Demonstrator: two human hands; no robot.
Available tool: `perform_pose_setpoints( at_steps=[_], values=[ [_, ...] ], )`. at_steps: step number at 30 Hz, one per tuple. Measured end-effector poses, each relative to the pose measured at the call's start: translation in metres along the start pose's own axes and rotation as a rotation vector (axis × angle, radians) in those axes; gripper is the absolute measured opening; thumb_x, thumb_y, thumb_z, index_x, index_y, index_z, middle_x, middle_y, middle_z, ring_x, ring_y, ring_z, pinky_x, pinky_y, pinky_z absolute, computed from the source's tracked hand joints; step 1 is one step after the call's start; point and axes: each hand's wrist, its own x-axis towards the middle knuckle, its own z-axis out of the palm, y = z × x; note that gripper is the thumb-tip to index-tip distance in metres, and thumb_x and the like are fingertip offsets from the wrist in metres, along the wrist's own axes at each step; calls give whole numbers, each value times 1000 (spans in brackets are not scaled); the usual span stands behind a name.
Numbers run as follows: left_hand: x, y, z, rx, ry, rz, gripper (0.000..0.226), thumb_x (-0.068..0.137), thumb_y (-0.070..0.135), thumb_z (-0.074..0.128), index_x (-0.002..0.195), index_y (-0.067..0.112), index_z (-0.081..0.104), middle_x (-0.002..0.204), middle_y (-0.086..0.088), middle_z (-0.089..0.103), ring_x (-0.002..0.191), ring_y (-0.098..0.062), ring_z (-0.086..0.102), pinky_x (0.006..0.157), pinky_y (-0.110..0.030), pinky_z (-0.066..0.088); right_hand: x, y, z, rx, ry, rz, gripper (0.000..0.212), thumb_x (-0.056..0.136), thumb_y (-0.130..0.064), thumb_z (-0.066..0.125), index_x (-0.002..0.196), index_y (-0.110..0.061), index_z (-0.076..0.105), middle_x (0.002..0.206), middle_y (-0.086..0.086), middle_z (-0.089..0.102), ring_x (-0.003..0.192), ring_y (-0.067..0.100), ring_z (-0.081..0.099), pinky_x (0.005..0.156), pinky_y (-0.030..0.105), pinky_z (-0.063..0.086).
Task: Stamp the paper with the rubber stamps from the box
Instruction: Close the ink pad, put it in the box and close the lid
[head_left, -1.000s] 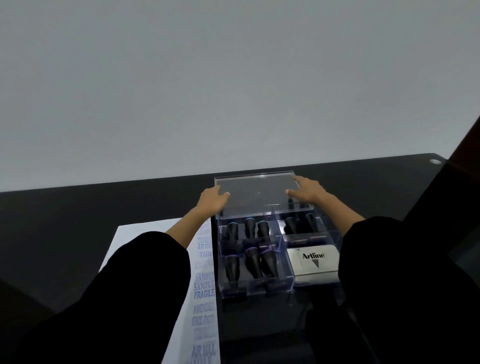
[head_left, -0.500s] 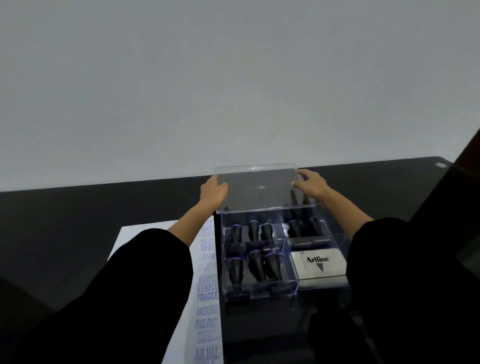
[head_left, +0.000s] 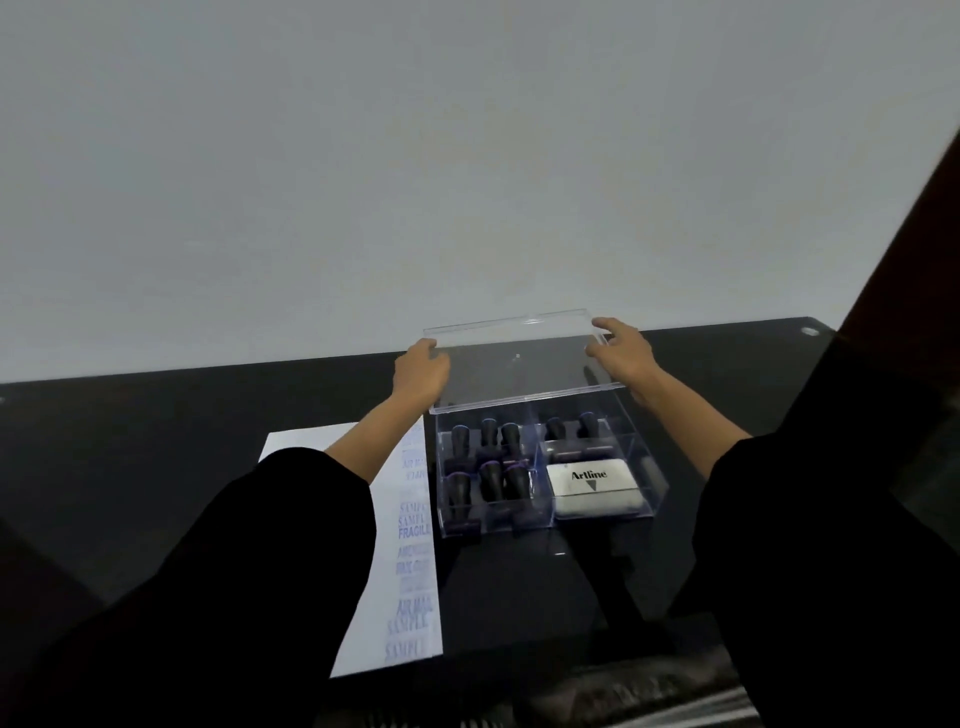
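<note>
A clear plastic box (head_left: 649, 499) stands on the dark table, holding several black rubber stamps (head_left: 491, 478) on its left and a white Artline ink pad (head_left: 592, 480) at its front right. Its clear lid (head_left: 519, 364) is raised above the box's far half. My left hand (head_left: 421, 371) grips the lid's left edge and my right hand (head_left: 621, 353) grips its right edge. A white paper (head_left: 410, 561) with blue stamped words lies left of the box, partly hidden by my left sleeve.
The black glossy table (head_left: 156, 441) runs back to a plain grey wall. A dark panel (head_left: 909, 260) rises at the right edge. My black sleeves fill the lower corners of the view.
Both hands have lifted the clear lid up off the box, from lying on it a second ago to hovering above its far half.
</note>
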Motion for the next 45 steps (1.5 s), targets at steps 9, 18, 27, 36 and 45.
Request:
perform_pose_setpoints(
  at_steps=[9, 18, 27, 36, 45],
  values=[
    [-67, -7, 7, 41, -31, -18, 42, 97, 11, 33, 138, 5, 38, 140, -17, 45, 98, -24, 48, 97, -34, 40, -76, 20, -14, -20, 17, 40, 49, 90, -5, 49, 138, -15, 43, 137, 15, 49, 103, 28, 58, 85, 34, 48],
    [-97, -22, 16, 23, -58, -52, 37, 96, 12, 34, 130, 3, 44, 128, -19, 54, 102, -32, 55, 93, -38, 45, -110, 32, -16, -3, 41, 81, 45, 91, -7, 51, 135, -13, 45, 128, 16, 56, 111, 30, 56, 87, 34, 45],
    [-98, -26, 22, 43, -58, -44, 43, 98, 16, 36, 140, 6, 36, 136, -19, 49, 114, -36, 55, 99, -41, 46, -114, 44, -10, -12, 38, 76, 47, 90, -8, 51, 136, -12, 43, 132, 14, 54, 114, 29, 55, 93, 37, 46],
    [-94, -34, 28, 113, -54, -35, 45, 97, 14, 40, 140, 4, 32, 141, -17, 44, 123, -34, 49, 100, -37, 41, -110, 54, -3, -152, 8, 47, 53, 89, -17, 56, 139, -15, 41, 130, 15, 54, 117, 33, 52, 97, 47, 46],
    [-97, -43, 48, 200, -51, 13, 48, 92, 1, 41, 139, 1, 28, 146, -19, 26, 124, -36, 42, 100, -39, 42, -117, 75, 13, -255, 74, -21, 49, 96, -4, 36, 143, -10, 29, 138, 18, 42, 122, 31, 45, 98, 42, 44]
  ],
)
